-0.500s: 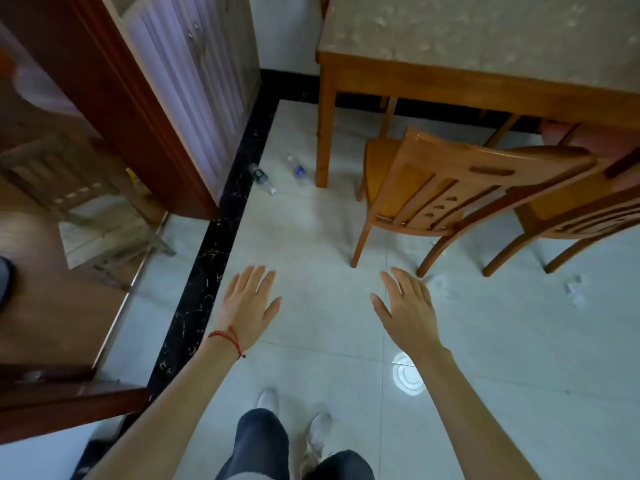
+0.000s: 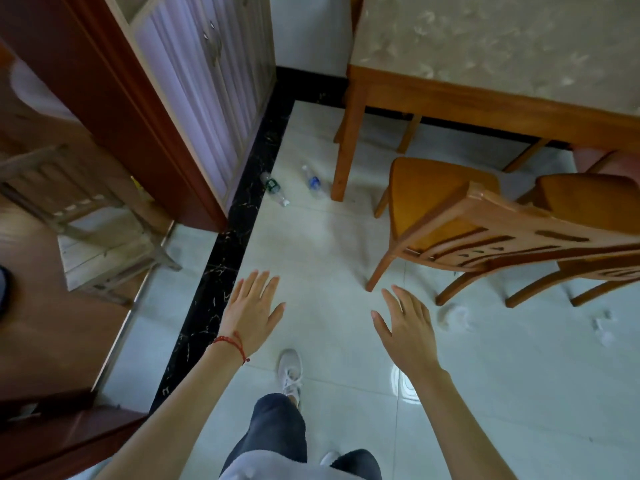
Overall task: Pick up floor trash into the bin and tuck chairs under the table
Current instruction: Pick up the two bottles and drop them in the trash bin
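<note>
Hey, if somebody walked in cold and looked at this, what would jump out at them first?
Two open hands, left hand and right hand, reach out over the pale tile floor. Ahead, two plastic bottles lie by the table leg, and a wooden chair stands pulled out on the right, crumpled paper near its legs.

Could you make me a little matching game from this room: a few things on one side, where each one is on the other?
Things:
1. green-label bottle
2. blue-label bottle
3. crumpled tissue
4. red string bracelet

Places:
A. on the left wrist
B. on the floor by the table leg
C. at the edge of the black floor strip
D. on the floor beside the right hand

Pairs: 1-C, 2-B, 3-D, 4-A
</note>
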`<action>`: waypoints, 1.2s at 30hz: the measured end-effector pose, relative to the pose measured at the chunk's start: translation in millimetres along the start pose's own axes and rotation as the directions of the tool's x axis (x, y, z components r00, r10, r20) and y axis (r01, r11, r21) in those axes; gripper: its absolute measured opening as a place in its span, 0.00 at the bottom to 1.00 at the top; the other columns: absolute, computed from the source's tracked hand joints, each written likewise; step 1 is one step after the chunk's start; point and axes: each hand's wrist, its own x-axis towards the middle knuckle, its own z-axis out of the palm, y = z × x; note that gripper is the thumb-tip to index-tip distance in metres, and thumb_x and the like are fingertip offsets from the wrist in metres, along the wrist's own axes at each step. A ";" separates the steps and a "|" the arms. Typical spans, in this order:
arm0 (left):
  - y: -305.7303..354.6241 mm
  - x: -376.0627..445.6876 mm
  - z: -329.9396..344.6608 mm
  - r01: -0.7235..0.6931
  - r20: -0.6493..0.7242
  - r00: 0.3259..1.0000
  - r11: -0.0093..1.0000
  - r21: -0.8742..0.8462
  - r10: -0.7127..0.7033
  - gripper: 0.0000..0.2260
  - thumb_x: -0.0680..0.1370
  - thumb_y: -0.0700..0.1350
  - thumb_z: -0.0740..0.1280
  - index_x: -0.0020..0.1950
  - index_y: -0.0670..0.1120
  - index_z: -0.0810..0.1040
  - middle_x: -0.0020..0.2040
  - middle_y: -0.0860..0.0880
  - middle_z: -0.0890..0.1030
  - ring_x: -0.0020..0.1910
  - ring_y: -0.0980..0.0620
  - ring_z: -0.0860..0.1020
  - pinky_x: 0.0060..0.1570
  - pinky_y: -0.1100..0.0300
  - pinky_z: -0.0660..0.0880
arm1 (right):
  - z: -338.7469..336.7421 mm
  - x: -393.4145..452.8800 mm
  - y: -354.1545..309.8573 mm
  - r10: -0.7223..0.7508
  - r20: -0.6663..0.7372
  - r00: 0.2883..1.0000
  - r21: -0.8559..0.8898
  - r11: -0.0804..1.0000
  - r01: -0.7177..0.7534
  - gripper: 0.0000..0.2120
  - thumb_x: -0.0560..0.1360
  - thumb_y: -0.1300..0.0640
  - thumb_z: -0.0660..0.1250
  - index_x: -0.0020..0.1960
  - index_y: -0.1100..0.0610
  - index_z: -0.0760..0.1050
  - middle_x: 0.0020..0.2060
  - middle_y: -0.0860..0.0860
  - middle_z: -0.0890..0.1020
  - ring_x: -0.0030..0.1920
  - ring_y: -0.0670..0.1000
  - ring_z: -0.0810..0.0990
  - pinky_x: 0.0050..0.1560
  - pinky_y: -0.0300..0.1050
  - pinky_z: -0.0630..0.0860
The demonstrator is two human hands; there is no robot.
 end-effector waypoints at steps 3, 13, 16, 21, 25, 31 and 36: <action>-17.9 35.8 -19.9 0.002 -0.014 1.000 0.999 -0.038 -0.003 0.24 0.78 0.54 0.56 0.71 0.43 0.62 0.72 0.42 0.65 0.72 0.43 0.59 0.71 0.49 0.55 | 2.6 38.3 -15.9 0.001 0.018 1.000 -0.009 1.000 -0.001 0.19 0.72 0.53 0.69 0.58 0.62 0.75 0.57 0.60 0.79 0.57 0.60 0.78 0.57 0.53 0.74; -62.4 154.0 -60.7 0.024 -0.052 0.998 0.998 -0.060 -0.027 0.24 0.78 0.53 0.58 0.70 0.41 0.64 0.71 0.41 0.67 0.72 0.42 0.61 0.70 0.47 0.58 | -3.2 162.4 -44.1 0.036 0.076 0.996 0.031 0.999 -0.038 0.18 0.70 0.53 0.71 0.56 0.61 0.76 0.54 0.60 0.80 0.53 0.62 0.80 0.52 0.56 0.77; -70.6 191.9 -68.4 0.041 -0.058 0.997 0.997 -0.069 -0.045 0.24 0.78 0.51 0.59 0.70 0.41 0.63 0.71 0.41 0.66 0.72 0.42 0.60 0.70 0.47 0.58 | -3.0 206.4 -42.9 0.044 0.100 0.994 0.028 0.999 -0.047 0.20 0.75 0.47 0.62 0.60 0.60 0.75 0.59 0.60 0.78 0.59 0.62 0.77 0.57 0.56 0.73; -84.1 262.9 -78.5 0.093 -0.049 0.994 0.994 -0.050 -0.095 0.24 0.79 0.53 0.56 0.72 0.43 0.60 0.73 0.42 0.62 0.73 0.44 0.56 0.72 0.50 0.51 | 5.3 292.0 -42.4 -0.030 0.112 0.993 0.069 0.997 0.022 0.31 0.77 0.39 0.44 0.63 0.59 0.72 0.63 0.59 0.75 0.64 0.61 0.73 0.64 0.55 0.68; -91.9 313.3 -91.9 0.145 -0.015 0.989 0.988 -0.051 -0.146 0.24 0.78 0.53 0.56 0.72 0.44 0.60 0.73 0.43 0.62 0.73 0.45 0.56 0.72 0.51 0.50 | 13.8 357.0 -36.8 -0.034 0.252 0.967 0.067 0.998 0.017 0.25 0.78 0.43 0.51 0.71 0.53 0.60 0.73 0.53 0.63 0.73 0.54 0.59 0.72 0.49 0.54; -107.2 378.8 -114.7 0.193 -0.047 0.979 0.979 -0.065 -0.197 0.22 0.77 0.52 0.60 0.67 0.40 0.68 0.67 0.39 0.71 0.68 0.40 0.67 0.67 0.47 0.63 | 10.5 440.6 -44.4 -0.098 0.243 0.965 0.117 0.991 0.071 0.22 0.77 0.51 0.61 0.67 0.61 0.68 0.67 0.60 0.70 0.68 0.60 0.67 0.68 0.56 0.63; -130.3 425.4 -125.8 0.172 -0.017 0.985 0.982 -0.077 -0.174 0.25 0.75 0.54 0.54 0.62 0.37 0.73 0.61 0.36 0.76 0.61 0.37 0.73 0.61 0.43 0.70 | 22.3 491.5 -57.1 -0.084 0.262 0.961 0.111 0.992 0.056 0.22 0.77 0.50 0.59 0.67 0.61 0.68 0.66 0.61 0.71 0.68 0.61 0.67 0.67 0.56 0.64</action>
